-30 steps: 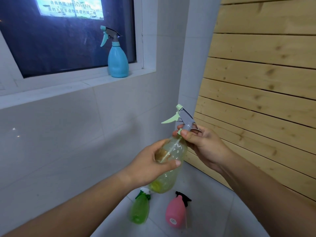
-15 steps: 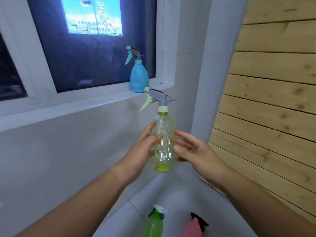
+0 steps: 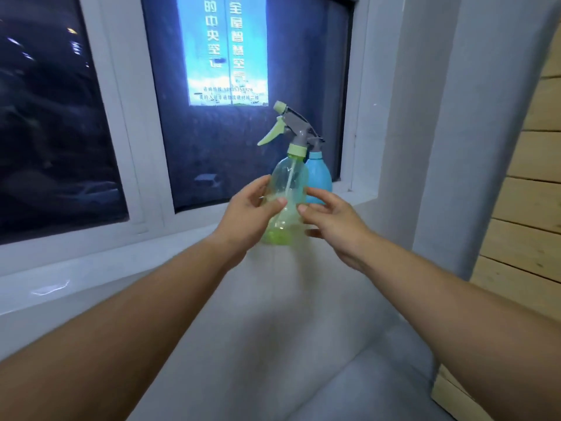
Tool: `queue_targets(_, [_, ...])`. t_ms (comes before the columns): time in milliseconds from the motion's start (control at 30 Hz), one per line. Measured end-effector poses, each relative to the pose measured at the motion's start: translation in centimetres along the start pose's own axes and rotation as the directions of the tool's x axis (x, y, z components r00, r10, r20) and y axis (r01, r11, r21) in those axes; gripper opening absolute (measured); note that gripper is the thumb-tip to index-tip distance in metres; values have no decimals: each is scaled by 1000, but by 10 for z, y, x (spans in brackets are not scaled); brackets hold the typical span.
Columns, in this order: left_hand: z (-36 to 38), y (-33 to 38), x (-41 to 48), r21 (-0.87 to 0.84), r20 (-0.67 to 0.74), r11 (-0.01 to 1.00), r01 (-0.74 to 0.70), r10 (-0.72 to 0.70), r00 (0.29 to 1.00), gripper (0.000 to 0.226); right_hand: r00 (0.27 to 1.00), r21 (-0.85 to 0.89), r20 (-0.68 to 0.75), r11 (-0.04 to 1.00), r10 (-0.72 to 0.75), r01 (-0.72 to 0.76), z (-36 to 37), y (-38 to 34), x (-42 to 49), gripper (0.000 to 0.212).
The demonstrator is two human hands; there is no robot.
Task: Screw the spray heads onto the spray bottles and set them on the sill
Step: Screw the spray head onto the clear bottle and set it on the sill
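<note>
Where sill (image 3: 355, 197) ends (wall), bottle (image 3: 288, 189).

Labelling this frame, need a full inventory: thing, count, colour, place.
clear yellow-green spray bottle: 1, grey head with pale green trigger on, upright, between both hands in front of the sill
blue spray bottle: 1, on the sill, right end, partly hidden behind the clear one
sill: 1, white, under the window
window: 1, dark glass, white frame
poster: 1, blue, on the glass
wood panelling: tan, right
left hand: fingers on the clear bottle
right hand: fingers spread beside the bottle
</note>
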State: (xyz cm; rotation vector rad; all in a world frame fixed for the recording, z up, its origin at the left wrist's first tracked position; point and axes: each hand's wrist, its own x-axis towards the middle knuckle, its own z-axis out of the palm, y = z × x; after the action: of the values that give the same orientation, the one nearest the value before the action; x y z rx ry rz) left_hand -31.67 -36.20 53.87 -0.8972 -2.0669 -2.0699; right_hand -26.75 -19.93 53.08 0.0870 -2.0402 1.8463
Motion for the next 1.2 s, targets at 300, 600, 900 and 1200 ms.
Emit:
queue_targets(300, [-30, -21, 51, 20, -97, 995, 94, -92, 991, 38, 999, -78, 2, 996, -35, 35, 30, 3, 61, 29])
queue_targets(600, [-23, -35, 72, 107, -157, 983, 148, -130, 979, 43, 997, -158, -62, 987, -52, 41, 30, 16, 82, 33])
queue_targets(900, [-21, -44, 81, 162, -112, 981, 108, -91, 990, 40, 995, -149, -81, 988, -61, 48, 31, 21, 89, 35])
queue_targets(1200, [-19, -43, 78, 212, -123, 967, 140, -115, 986, 40, 993, -199, -78, 977, -93, 76, 32, 21, 87, 41])
